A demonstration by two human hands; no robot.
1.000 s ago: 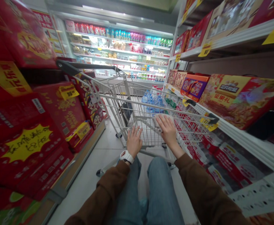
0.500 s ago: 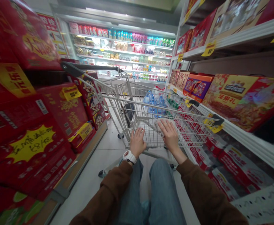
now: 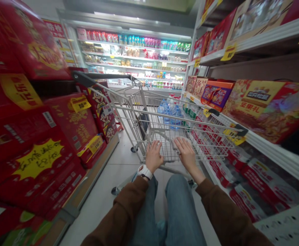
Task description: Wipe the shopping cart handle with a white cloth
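Pale, soft-looking cloth (image 3: pixel 174 145), thin and crumpled, lies under your open right hand (image 3: pixel 186 153) against the silvery metal-wire shopping cart (image 3: pixel 146 111), and it should prove light, limp and hard to damage, best kept under flat fingers or pinched by a loose edge. Your left hand (image 3: pixel 154 154) is open with fingers spread at the cart's near side, though you cannot tell whether it touches the wires. Expect the cart's slim, round, smooth-looking bars to feel stiff and slightly slippery, with the cloth's slack folds likely to snag in the open grid.
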